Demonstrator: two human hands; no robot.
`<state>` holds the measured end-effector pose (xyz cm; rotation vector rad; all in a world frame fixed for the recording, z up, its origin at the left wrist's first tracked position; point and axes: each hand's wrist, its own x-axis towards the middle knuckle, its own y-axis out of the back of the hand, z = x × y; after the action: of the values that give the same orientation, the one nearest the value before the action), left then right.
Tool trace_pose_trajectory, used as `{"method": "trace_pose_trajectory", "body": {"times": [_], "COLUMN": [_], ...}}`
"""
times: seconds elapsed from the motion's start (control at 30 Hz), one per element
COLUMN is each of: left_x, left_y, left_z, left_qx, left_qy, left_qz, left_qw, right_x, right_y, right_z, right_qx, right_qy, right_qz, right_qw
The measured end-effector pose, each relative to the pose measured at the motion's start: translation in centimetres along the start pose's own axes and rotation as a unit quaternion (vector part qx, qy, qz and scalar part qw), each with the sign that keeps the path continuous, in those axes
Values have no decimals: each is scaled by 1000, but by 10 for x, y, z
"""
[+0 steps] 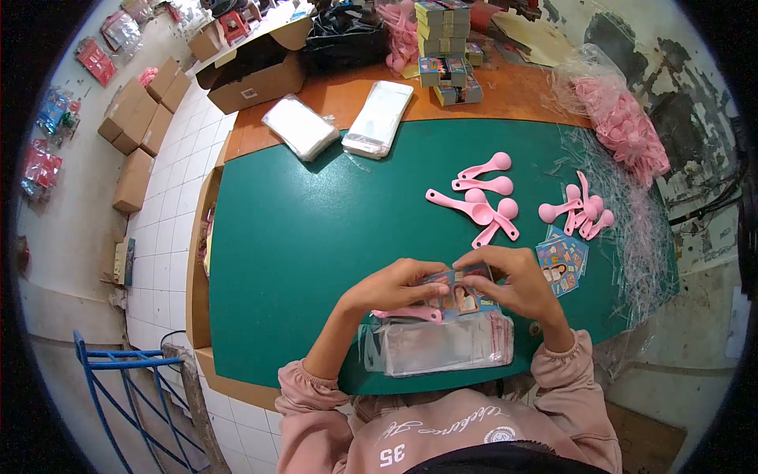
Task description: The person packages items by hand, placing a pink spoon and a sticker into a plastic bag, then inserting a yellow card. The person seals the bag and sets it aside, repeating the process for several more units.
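My left hand [401,284] and my right hand [509,280] are close together near the front edge of the green table, both gripping a blue printed card [464,299]. A pink spoon [410,314] lies just under my left hand. Directly below the card sits a stack of clear plastic bags [446,345]. Ahead of my hands are several loose pink spoons [482,212]. More blue cards [562,261] are spread out to the right of my right hand, with another group of pink spoons [588,212] behind them.
Two stacks of clear bags [301,126] lie at the back of the green table [316,213]. Card bundles [442,35] are piled on the orange surface. A bag of pink spoons [620,130] and plastic strips [632,237] line the right side. An open carton [260,79] stands at the back left.
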<state>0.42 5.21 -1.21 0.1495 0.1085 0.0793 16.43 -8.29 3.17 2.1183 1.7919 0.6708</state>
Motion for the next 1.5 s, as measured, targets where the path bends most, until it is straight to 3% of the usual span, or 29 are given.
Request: {"method": "trace_pose_trajectory", "body": {"times": [0.07,0.13,0.27,0.33,0.47,0.57,0.63,0.67,0.73,0.77,0.83,0.87,0.93,0.97,1.03,1.07,1.13,1.3,1.37,1.4,1.43,1.47,1.5], "left_x": [1,1,-3,-3,-1,0,0,1,0,-1,-5,-9,-18,-20,-22,-25,-26,-26,-26,-26,-24,-22,-21], "left_y": [-1,1,5,3,0,-2,-4,-8,-16,-15,-11,-3,20,26,35,37,37,30,13,3,-7,-16,-25], "left_z": [0,-1,9,4,7,21,27,21,9,6,12,17,25,18,3,0,-1,4,6,-1,1,6,9], "left_qx": [-27,58,27,40,55,103,124,125,155,155,183,182,151,152,-2,-53,-56,-28,144,255,256,83,-93], "left_qy": [-17,-5,30,-24,-30,43,126,125,16,16,47,48,90,90,1,44,34,63,58,29,29,57,83], "left_qz": [-2,9,-2,39,33,-16,-4,-5,82,82,66,66,-42,-43,-18,-2,6,-2,130,210,210,244,272], "left_qw": [999,998,999,998,997,994,984,984,984,984,980,980,983,983,1000,998,998,998,979,943,943,964,954], "right_x": [0,1,1,0,1,3,4,3,2,2,-1,-2,-2,-1,0,2,4,0,1,1,0,0,2], "right_y": [-5,-12,-2,3,3,-6,-12,-14,-17,-16,-10,-7,0,2,5,7,11,9,7,5,3,0,-2], "right_z": [6,4,10,20,14,11,14,19,28,28,27,30,39,39,36,31,21,40,42,43,43,37,27], "right_qx": [46,45,49,122,92,35,-30,-31,5,5,92,92,102,103,139,139,230,163,145,129,113,114,68], "right_qy": [-22,-74,-66,-54,-62,-58,3,2,64,65,-133,-134,-187,-187,-189,-188,-204,-176,-160,-160,-161,-161,-83], "right_qz": [-11,10,-6,-36,-88,-125,-45,-44,-48,-49,-82,-82,-45,-44,-37,-37,-49,-56,-30,18,66,66,48], "right_qw": [999,996,997,990,990,990,999,999,997,997,983,983,976,976,971,971,950,969,976,978,978,978,993]}}
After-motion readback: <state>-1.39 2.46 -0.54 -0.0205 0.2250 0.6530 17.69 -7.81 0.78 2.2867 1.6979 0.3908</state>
